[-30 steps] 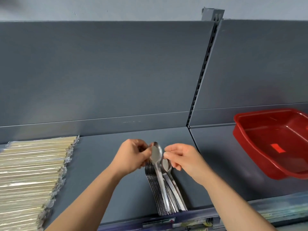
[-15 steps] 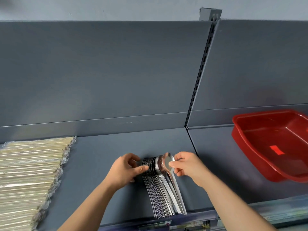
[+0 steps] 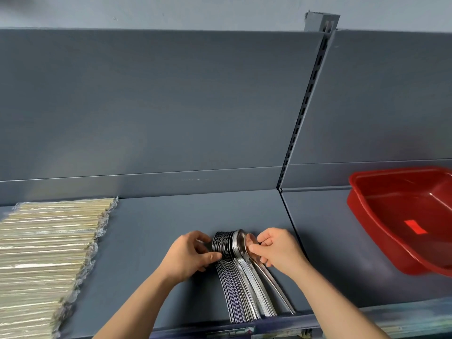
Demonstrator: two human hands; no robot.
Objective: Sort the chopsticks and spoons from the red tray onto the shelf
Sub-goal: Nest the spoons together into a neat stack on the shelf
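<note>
The left hand [image 3: 188, 255] curls round the rounded bowls of the nested, glossy steel spoons [image 3: 234, 285]; the right hand [image 3: 278, 250] pinches the outermost spoon [image 3: 274, 287] against them.

The grey shelf [image 3: 151, 241] carries wrapped chopsticks [image 3: 46, 253] left, packed spoons [image 3: 242, 289] at centre, the red tray [image 3: 367, 216] right.

A slotted upright [image 3: 302, 113] separates two grey back panels [image 3: 146, 99].

Grey back panels [image 3: 171, 106], slotted upright [image 3: 304, 111], pale wall [image 3: 195, 11]
</note>
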